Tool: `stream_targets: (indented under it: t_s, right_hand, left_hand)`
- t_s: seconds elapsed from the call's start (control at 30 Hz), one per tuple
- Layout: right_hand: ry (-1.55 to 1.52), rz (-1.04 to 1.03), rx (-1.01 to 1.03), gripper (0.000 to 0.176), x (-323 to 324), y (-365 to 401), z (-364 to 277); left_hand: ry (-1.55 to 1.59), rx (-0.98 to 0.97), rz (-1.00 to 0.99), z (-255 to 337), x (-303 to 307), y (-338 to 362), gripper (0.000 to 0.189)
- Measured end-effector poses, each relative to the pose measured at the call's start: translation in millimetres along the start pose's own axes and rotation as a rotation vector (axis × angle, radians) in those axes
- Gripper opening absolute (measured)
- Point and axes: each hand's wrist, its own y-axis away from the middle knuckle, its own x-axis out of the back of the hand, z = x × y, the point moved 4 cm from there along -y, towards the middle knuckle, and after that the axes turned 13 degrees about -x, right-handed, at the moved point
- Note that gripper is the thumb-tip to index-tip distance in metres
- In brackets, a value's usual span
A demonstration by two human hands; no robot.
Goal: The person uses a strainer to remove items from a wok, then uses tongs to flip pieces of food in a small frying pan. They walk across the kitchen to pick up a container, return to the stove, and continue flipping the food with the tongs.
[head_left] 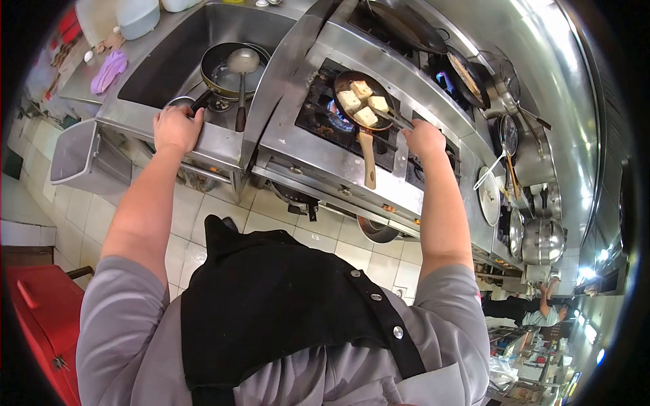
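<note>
My left hand [177, 128] is at the sink's front edge, its fingers closed around the black handle of a pan [211, 62] that sits in the sink. In that pan rests a metal ladle [243, 62], its dark handle pointing toward me. My right hand [426, 140] grips metal tongs [398, 119], which reach to a small frying pan [338, 82] on a lit burner. Several pale, browned square pieces of food [366, 117] lie in it; they look like tofu. The frying pan's wooden handle [367, 159] points toward me, with no hand on it.
The steel sink [159, 68] is at left, with a purple cloth [108, 72] beside it and a grey bin [76, 152] below. Behind the burner, another pan [466, 78] sits over a flame. A white plate [489, 196] and pots stand at right. Farther off, a person [535, 310] stands.
</note>
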Motion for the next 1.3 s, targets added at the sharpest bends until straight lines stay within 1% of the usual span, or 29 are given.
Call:
stream_targets:
  t_s: [0.07, 0.17, 0.27, 0.47, 0.6, 0.67, 0.73, 0.77, 0.8, 0.87, 0.93, 0.97, 1.07, 1.1, 1.13, 1.2, 1.23, 1.3]
  right_hand:
    - [0.052, 0.031, 0.016, 0.04, -0.4, -1.7, -4.3]
    - [0.047, -0.037, 0.027, 0.041, 1.6, -0.7, -11.1]
    - [0.138, -0.04, 0.029, 0.043, 11.6, 4.2, -16.0]
    - [0.121, -0.008, 0.043, 0.043, 22.2, 8.5, -14.2]
    - [-0.087, 0.083, -0.008, 0.047, 26.6, 23.0, 6.8]
    - [-0.227, 0.155, -0.05, 0.05, 11.6, 26.8, 26.8]
    - [-0.583, 0.126, -0.085, 0.05, -30.3, 18.3, 50.8]
    - [-0.7, 0.148, -0.07, 0.049, -46.5, 22.7, 56.7]
    - [-0.833, 0.277, -0.088, 0.044, -74.6, 25.0, 62.2]
    - [-0.87, 0.252, -0.263, 0.043, -102.9, 52.6, 64.0]
    - [-0.892, 0.31, -0.318, 0.044, -132.2, 77.5, 64.5]
    - [-0.88, 0.256, -0.324, 0.047, -147.1, 86.7, 67.2]
    - [-0.716, 0.301, -0.374, 0.049, -175.6, 109.6, 67.6]
    - [-0.668, 0.202, -0.389, 0.051, -174.2, 115.7, 66.9]
    - [-0.655, 0.188, -0.393, 0.051, -175.2, 119.0, 67.0]
    - [-0.628, 0.166, -0.406, 0.05, -176.3, 118.0, 68.6]
    - [-0.644, 0.21, -0.387, 0.05, -173.7, 118.8, 68.3]
    - [-0.644, 0.212, -0.377, 0.05, -173.7, 116.1, 66.5]
  left_hand:
    - [-0.001, -0.003, -0.001, -0.4, -0.5, -0.4, 0.045]
    - [0.002, -0.008, 0.007, -1.2, -1.5, -0.3, 0.045]
    - [0.006, -0.002, -0.006, 0.1, 1.3, 0.3, 0.045]
    - [0.009, -0.005, 0.006, 0.6, 1.7, 0.9, 0.045]
    - [0.004, -0.002, 0.019, -1.4, -0.1, 0.5, 0.045]
    - [0.002, -0.005, 0.025, 0.1, 0.5, 1.4, 0.045]
    - [0.002, -0.011, 0.026, -0.1, 0.2, 0.9, 0.044]
    - [0.001, -0.015, 0.028, -0.2, 0.1, 0.6, 0.044]
    - [0.0, -0.008, 0.024, 0.6, 1.1, 0.9, 0.043]
    - [-0.005, 0.0, 0.02, 2.9, 4.9, 1.7, 0.043]
    - [-0.008, -0.006, 0.036, 3.8, 4.8, 2.2, 0.042]
    - [-0.007, -0.007, 0.034, 4.2, 4.8, 1.8, 0.042]
    - [-0.009, -0.018, 0.027, 0.7, 0.0, -0.2, 0.041]
    - [-0.011, -0.012, 0.017, -0.2, -1.4, -1.4, 0.041]
    - [-0.011, -0.008, 0.007, -1.0, -4.1, -2.4, 0.041]
    - [-0.024, -0.018, 0.034, -1.6, -7.3, -3.0, 0.041]
    - [-0.027, -0.018, 0.029, 0.9, -4.3, -1.5, 0.041]
    - [-0.029, -0.034, 0.032, 2.3, -4.1, -1.8, 0.041]
